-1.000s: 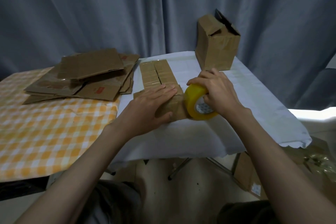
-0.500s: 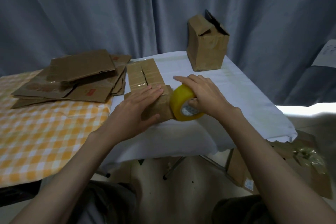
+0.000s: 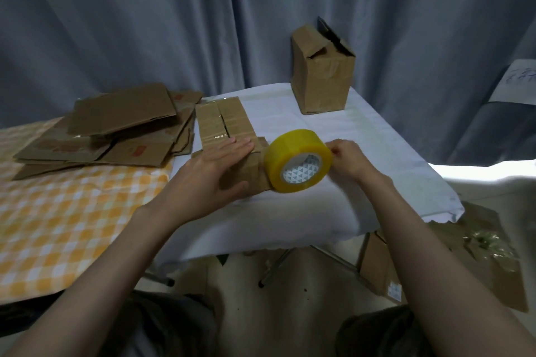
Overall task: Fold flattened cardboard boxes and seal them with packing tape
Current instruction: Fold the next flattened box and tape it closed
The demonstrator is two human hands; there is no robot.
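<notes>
Left hand: the left hand (image 3: 216,171) lies flat, fingers straight, palm down, pressing on the cardboard box (image 3: 232,151) at the middle of the white-covered table (image 3: 377,136).
Right hand: the right hand (image 3: 349,161) has its fingers curled, pinching the far right edge of the roll of tape (image 3: 298,160).
Roll of tape: yellow, standing on edge with its open core facing the viewer, touching the right end of the box under the left hand.
Cardboard box: brown, lying low on the cloth and running away from the person; shiny strips of tape cross its far half.
Stack of flat boxes: a loose pile of flattened cardboard (image 3: 116,130) rests to the left, on the orange checked cloth (image 3: 58,226), just beside the box being worked on.
Finished box: an upright box (image 3: 322,72) stands at the table's far edge, its top flaps crumpled and partly open.
Backdrop: a grey curtain (image 3: 174,23) hangs behind everything.
Floor: more cardboard (image 3: 385,269) sits under the table's right side.
</notes>
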